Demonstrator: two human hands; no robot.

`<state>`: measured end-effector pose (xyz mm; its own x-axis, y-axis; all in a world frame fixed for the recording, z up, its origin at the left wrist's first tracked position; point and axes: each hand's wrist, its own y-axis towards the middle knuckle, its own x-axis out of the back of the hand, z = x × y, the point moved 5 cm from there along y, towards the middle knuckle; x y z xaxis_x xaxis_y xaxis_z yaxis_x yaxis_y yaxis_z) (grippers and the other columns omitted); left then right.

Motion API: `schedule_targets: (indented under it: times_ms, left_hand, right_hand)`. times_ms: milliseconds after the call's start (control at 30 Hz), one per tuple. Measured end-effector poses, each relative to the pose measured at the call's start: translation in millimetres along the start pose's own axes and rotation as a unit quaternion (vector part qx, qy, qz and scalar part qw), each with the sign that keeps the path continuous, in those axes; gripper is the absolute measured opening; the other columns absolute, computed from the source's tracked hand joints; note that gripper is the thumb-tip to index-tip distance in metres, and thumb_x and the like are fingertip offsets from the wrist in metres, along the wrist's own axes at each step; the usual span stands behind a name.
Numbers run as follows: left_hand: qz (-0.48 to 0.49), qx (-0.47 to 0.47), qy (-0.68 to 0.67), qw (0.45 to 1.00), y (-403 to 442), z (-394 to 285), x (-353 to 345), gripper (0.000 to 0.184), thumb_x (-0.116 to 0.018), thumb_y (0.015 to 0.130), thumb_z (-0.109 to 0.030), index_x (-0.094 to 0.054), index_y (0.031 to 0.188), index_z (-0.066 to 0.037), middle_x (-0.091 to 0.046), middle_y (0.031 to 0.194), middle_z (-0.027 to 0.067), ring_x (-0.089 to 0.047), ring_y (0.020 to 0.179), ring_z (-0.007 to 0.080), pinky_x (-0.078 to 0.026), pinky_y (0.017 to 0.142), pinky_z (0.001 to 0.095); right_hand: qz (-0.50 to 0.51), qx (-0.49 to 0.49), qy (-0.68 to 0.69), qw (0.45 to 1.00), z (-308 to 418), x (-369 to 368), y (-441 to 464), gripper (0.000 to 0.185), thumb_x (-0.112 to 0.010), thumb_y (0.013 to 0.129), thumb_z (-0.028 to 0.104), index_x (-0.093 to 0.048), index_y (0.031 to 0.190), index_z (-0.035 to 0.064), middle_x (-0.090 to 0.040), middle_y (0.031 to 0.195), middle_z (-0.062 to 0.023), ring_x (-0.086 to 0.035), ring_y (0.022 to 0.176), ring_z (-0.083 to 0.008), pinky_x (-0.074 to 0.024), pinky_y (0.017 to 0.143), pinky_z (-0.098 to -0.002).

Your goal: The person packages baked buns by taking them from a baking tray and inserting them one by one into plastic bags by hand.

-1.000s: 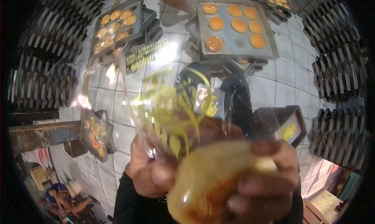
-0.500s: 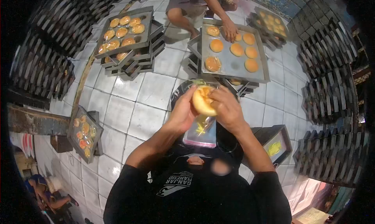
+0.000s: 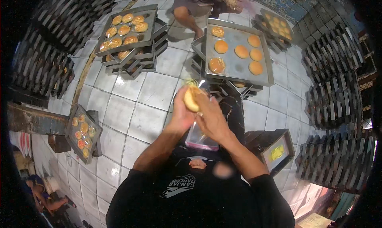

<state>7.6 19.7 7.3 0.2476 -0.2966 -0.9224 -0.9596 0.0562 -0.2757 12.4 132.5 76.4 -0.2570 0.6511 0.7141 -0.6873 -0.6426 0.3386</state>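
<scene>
In front of my lap, a round golden bread bun (image 3: pixel 191 102) is tilted on its side. My left hand (image 3: pixel 180 113) is closed around its left side. My right hand (image 3: pixel 213 118) presses against the bun's right side, its fingers slightly smeared by motion. Both hands hide much of the bun. Clear plastic bags (image 3: pixel 201 143) with a pink edge lie on my lap below the hands. Thin yellow-green strands (image 3: pixel 191 82) show just beyond the bun.
A metal tray (image 3: pixel 234 75) of buns, some wrapped, tops a stack ahead. Another stack with wrapped buns (image 3: pixel 124 30) stands at front left. A smaller tray (image 3: pixel 94 146) is at left, a box with yellow-green pieces (image 3: pixel 276 152) at right. A co-worker (image 3: pixel 195 9) sits opposite.
The bun and my hands have shifted left and the bun has turned more onto its edge. The co-worker's hand has left the front tray, and a bun there is gone.
</scene>
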Motion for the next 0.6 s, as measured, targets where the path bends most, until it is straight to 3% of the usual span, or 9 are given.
schedule_targets:
  times_ms: [33, 133, 200, 267, 300, 400, 433, 533, 600]
  left_hand:
    - [-0.012, -0.003, 0.021, 1.0, 2, -10, 4, 0.036, -0.052, 0.106, -0.037, -0.06, 0.127, -0.009, -0.066, 0.123, 0.0075, -0.063, 0.115, 0.0228, -0.049, 0.102, 0.0402]
    - [-0.07, -0.075, 0.19, 0.976, -15, 19, -18, 0.043, -0.048, 0.108, -0.04, -0.056, 0.134, -0.007, -0.063, 0.129, 0.0083, -0.063, 0.115, 0.0246, -0.05, 0.102, 0.0409]
    - [-0.083, -0.078, 0.205, 0.972, -9, 17, -5, 0.043, -0.049, 0.108, -0.038, -0.053, 0.137, -0.008, -0.062, 0.131, 0.0077, -0.063, 0.115, 0.0232, -0.05, 0.101, 0.0405]
    - [0.029, -0.059, 0.005, 0.998, 7, -12, -7, 0.042, -0.052, 0.107, -0.032, -0.047, 0.144, -0.012, -0.057, 0.143, 0.0093, -0.058, 0.128, 0.0245, -0.047, 0.108, 0.0461]
    - [0.08, -0.052, -0.051, 0.994, 11, -23, -17, 0.038, -0.054, 0.107, -0.03, -0.052, 0.139, -0.011, -0.062, 0.137, 0.0096, -0.061, 0.125, 0.0248, -0.05, 0.105, 0.0443]
    - [-0.071, -0.172, 0.135, 0.973, 21, 7, -14, 0.039, -0.051, 0.107, -0.036, -0.056, 0.134, -0.008, -0.065, 0.13, 0.011, -0.063, 0.121, 0.0266, -0.05, 0.105, 0.0425]
    - [-0.051, -0.175, 0.121, 0.976, 21, 13, -16, 0.039, -0.052, 0.107, -0.035, -0.058, 0.13, -0.005, -0.065, 0.127, 0.0107, -0.063, 0.119, 0.0254, -0.051, 0.104, 0.0412]
    - [-0.023, -0.128, -0.043, 0.991, 24, -7, -9, 0.033, -0.059, 0.104, -0.026, -0.058, 0.129, -0.004, -0.066, 0.125, 0.0091, -0.064, 0.117, 0.0223, -0.052, 0.102, 0.0386]
    - [-0.008, -0.138, -0.032, 0.99, 29, 5, 0, 0.032, -0.059, 0.105, -0.027, -0.059, 0.128, -0.005, -0.066, 0.124, 0.0092, -0.065, 0.115, 0.0228, -0.053, 0.099, 0.0387]
  right_hand:
    - [0.065, 0.0, 0.016, 0.998, 2, -9, -4, 0.067, -0.063, 0.084, -0.001, -0.043, 0.148, -0.0009, -0.048, 0.149, -0.0273, -0.041, 0.146, -0.0414, -0.027, 0.12, -0.0633]
    - [-0.018, 0.059, -0.173, 0.983, -21, -7, 7, 0.061, -0.057, 0.088, 0.0, -0.044, 0.148, -0.0008, -0.05, 0.148, -0.026, -0.04, 0.146, -0.0397, -0.0235, 0.121, -0.0636]
    - [0.0, 0.05, -0.168, 0.985, -18, 6, 14, 0.062, -0.053, 0.089, -0.002, -0.044, 0.15, 0.0008, -0.049, 0.149, -0.0247, -0.039, 0.148, -0.0383, -0.0223, 0.121, -0.0646]
    - [0.032, 0.033, -0.11, 0.993, -13, 6, 13, 0.06, -0.054, 0.087, -0.002, -0.047, 0.147, 0.0023, -0.051, 0.148, -0.0215, -0.04, 0.147, -0.0376, -0.0205, 0.122, -0.0649]
    - [0.032, 0.023, -0.045, 0.998, -10, 4, 16, 0.058, -0.057, 0.087, 0.0, -0.05, 0.144, 0.0039, -0.052, 0.147, -0.0203, -0.042, 0.146, -0.0366, -0.0215, 0.121, -0.065]
    - [0.015, 0.068, -0.165, 0.984, -24, 4, 29, 0.058, -0.062, 0.085, 0.002, -0.051, 0.142, 0.005, -0.054, 0.144, -0.0208, -0.045, 0.143, -0.0346, -0.0281, 0.119, -0.0631]
    - [0.008, 0.058, -0.189, 0.98, -30, 7, 34, 0.054, -0.067, 0.085, 0.0, -0.055, 0.138, 0.0037, -0.06, 0.139, -0.0177, -0.053, 0.136, -0.0345, -0.0346, 0.118, -0.0565]
    - [0.018, 0.07, -0.089, 0.993, -11, 24, 32, 0.053, -0.067, 0.083, 0.004, -0.057, 0.135, 0.0028, -0.059, 0.138, -0.0181, -0.053, 0.135, -0.0348, -0.0366, 0.117, -0.0571]
    - [0.027, 0.074, -0.088, 0.993, -28, 11, 32, 0.051, -0.069, 0.084, 0.006, -0.058, 0.133, 0.0016, -0.062, 0.133, -0.0178, -0.056, 0.131, -0.0349, -0.0363, 0.117, -0.0568]
